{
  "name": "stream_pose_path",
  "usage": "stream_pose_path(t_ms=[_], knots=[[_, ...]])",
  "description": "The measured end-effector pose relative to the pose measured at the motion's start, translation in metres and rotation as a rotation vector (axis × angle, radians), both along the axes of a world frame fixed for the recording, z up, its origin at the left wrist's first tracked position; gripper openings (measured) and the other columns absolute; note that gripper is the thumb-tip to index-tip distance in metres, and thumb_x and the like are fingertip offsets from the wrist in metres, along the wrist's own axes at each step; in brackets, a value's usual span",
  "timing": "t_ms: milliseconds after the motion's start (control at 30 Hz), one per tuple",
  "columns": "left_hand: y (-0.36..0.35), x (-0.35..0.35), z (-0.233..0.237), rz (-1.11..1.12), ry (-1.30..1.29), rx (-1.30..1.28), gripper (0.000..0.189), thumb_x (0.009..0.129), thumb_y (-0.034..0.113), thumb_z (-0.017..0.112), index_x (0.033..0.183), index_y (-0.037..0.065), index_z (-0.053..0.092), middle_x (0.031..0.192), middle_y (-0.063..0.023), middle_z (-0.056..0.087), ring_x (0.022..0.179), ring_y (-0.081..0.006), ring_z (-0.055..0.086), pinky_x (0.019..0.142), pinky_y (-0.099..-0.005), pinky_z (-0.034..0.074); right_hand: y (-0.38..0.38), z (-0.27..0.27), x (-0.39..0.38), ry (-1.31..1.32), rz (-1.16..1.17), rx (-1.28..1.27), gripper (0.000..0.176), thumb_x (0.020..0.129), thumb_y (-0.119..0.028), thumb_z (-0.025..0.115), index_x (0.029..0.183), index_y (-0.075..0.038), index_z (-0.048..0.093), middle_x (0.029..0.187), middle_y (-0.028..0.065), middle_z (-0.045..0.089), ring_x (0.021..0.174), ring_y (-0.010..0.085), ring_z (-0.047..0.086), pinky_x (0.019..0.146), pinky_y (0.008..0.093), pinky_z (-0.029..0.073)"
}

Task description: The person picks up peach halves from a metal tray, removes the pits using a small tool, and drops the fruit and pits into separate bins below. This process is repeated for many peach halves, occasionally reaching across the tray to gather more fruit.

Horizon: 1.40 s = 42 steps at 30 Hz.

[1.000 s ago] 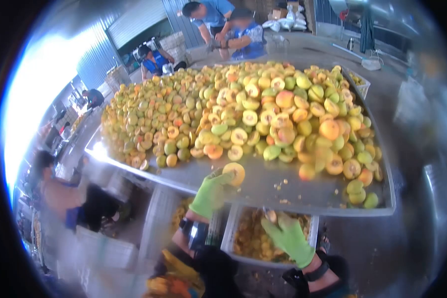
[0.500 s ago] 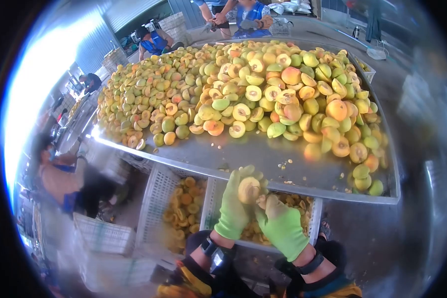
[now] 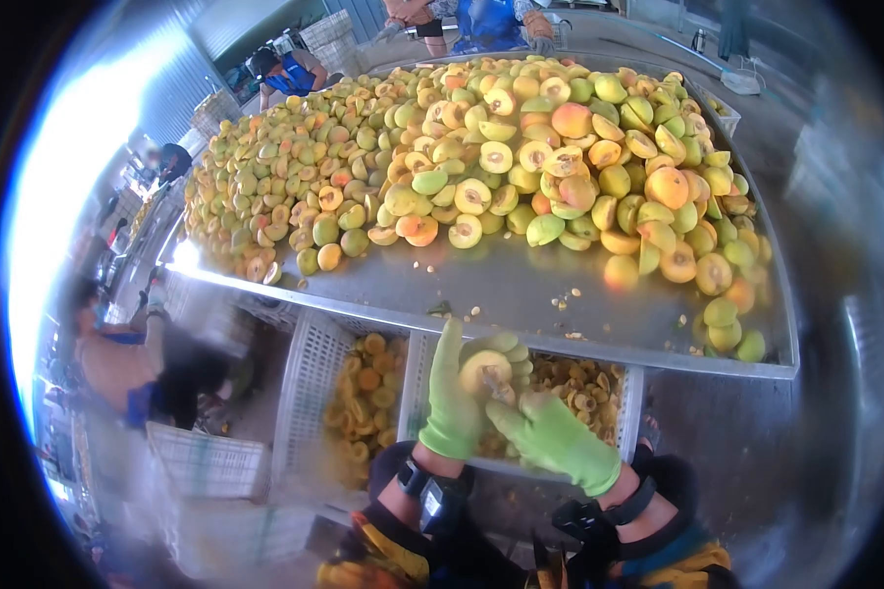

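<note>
A halved peach (image 3: 480, 370), its cut face turned up toward me, rests in the green-gloved palm and fingers of my left hand (image 3: 454, 404), whose thumb stands upright beside it. My right hand (image 3: 560, 439), also in a green glove, is closed with its fingertips at the cut face. Something small and dark shows at those fingertips, over the middle of the fruit; I cannot make out what it is. Both hands are just in front of the metal table's edge, above a white crate (image 3: 630, 417) of peach pieces.
A large heap of whole and halved peaches (image 3: 442, 177) covers much of the metal table (image 3: 383, 294). Another white crate (image 3: 305, 383) of peach pieces stands at left, near stacked crates (image 3: 207, 466). Co-workers in blue (image 3: 486, 25) stand or sit across the table; another person (image 3: 118, 358) sits at left.
My right hand has moved left, its fingertips now over the peach's cut face. The left thumb has lifted away from the fruit. The view has shifted slightly, so the table appears higher.
</note>
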State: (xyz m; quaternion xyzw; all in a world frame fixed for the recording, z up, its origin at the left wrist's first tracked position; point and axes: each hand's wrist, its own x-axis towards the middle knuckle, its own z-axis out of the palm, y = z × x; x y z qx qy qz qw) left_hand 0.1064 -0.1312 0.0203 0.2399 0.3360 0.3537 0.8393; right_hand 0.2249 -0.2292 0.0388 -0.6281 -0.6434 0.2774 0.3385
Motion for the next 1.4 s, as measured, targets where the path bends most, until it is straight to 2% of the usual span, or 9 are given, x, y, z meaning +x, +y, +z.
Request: stream_pose_path(t_ms=[33,133,433,667,833,900,1033,1167,1400], knots=[[0.000,0.000,0.002,-0.061,0.009,-0.029,0.064,0.096,0.056,0.044,0.104,-0.004,0.062,0.092,-0.0155,0.066,0.080,-0.0280,0.064,0.078,-0.0385,0.055,0.000,0.011,0.004,0.695,-0.028,-0.559,0.037,0.097,-0.035,0.056,0.100,0.001,0.062,0.064,0.0049,0.059,0.049,0.0137,0.056,0.046,0.0268,0.044],[-0.010,0.002,-0.003,-0.027,0.332,0.763,0.062,0.098,0.054,0.042,0.102,-0.005,0.063,0.090,-0.0156,0.066,0.074,-0.0281,0.064,0.073,-0.0393,0.056,-0.001,0.016,0.018,0.686,0.028,-0.666,0.046,0.096,-0.046,0.053,0.097,-0.001,0.061,0.065,0.0038,0.059,0.048,0.0106,0.054,0.043,0.0238,0.041],[-0.006,0.016,-0.010,-0.015,0.050,-0.033,0.059,0.099,0.050,0.043,0.095,-0.005,0.065,0.084,-0.0158,0.067,0.075,-0.0274,0.067,0.067,-0.0342,0.057,-0.004,0.001,0.031,0.960,0.090,-0.771,0.055,0.093,-0.060,0.051,0.094,-0.007,0.060,0.064,-0.0022,0.054,0.044,0.0058,0.045,0.038,0.0203,0.035],[0.019,0.003,-0.015,-0.375,0.240,0.254,0.059,0.101,0.048,0.042,0.092,-0.005,0.067,0.084,-0.0173,0.069,0.070,-0.0256,0.068,0.064,-0.0329,0.057,-0.003,0.013,0.038,0.660,0.173,-0.815,0.055,0.093,-0.057,0.054,0.084,-0.004,0.068,0.057,-0.0022,0.052,0.043,0.0054,0.043,0.037,0.0208,0.031],[0.037,-0.025,-0.065,0.017,0.624,1.004,0.030,0.099,0.020,0.058,0.114,-0.006,0.062,0.089,-0.0129,0.069,0.082,-0.0204,0.068,0.074,-0.0302,0.055,-0.017,-0.048,0.064,0.577,0.134,-0.786,0.046,0.093,-0.050,0.057,0.093,-0.006,0.069,0.063,0.0028,0.057,0.048,0.0128,0.051,0.042,0.0250,0.039],[0.028,-0.036,-0.034,0.152,0.634,1.050,0.030,0.099,0.020,0.057,0.107,-0.008,0.064,0.085,-0.0122,0.069,0.079,-0.0205,0.068,0.073,-0.0311,0.055,-0.029,-0.138,0.064,-0.489,0.079,-0.043,0.033,0.090,-0.041,0.062,0.100,-0.010,0.069,0.074,0.0087,0.063,0.060,0.0255,0.059,0.054,0.0349,0.048],[0.026,-0.100,0.037,0.447,0.756,0.801,0.040,0.100,0.032,0.053,0.090,-0.003,0.070,0.078,-0.0088,0.070,0.062,-0.0170,0.065,0.057,-0.0305,0.052,-0.039,-0.102,0.063,-0.405,0.249,0.117,0.029,0.092,-0.035,0.054,0.097,-0.009,0.066,0.095,0.0123,0.067,0.086,0.0334,0.064,0.072,0.0461,0.050],[0.098,-0.190,0.012,0.227,2.065,1.369,0.038,0.090,0.030,0.064,0.121,0.008,0.063,0.110,-0.0160,0.067,0.098,-0.0310,0.065,0.084,-0.0422,0.051,-0.028,-0.063,0.048,-0.407,-0.059,-0.164,0.019,0.088,-0.028,0.059,0.091,-0.010,0.065,0.089,0.0142,0.065,0.081,0.0313,0.065,0.066,0.0430,0.052],[0.238,-0.038,-0.015,0.118,1.518,1.206,0.059,0.082,0.035,0.072,0.125,-0.001,0.053,0.109,-0.0209,0.066,0.099,-0.0374,0.065,0.084,-0.0441,0.052,-0.015,-0.083,0.040,-0.377,-0.098,0.125,0.024,0.089,-0.033,0.059,0.087,-0.010,0.067,0.066,0.0119,0.064,0.062,0.0326,0.065,0.057,0.0461,0.050]])
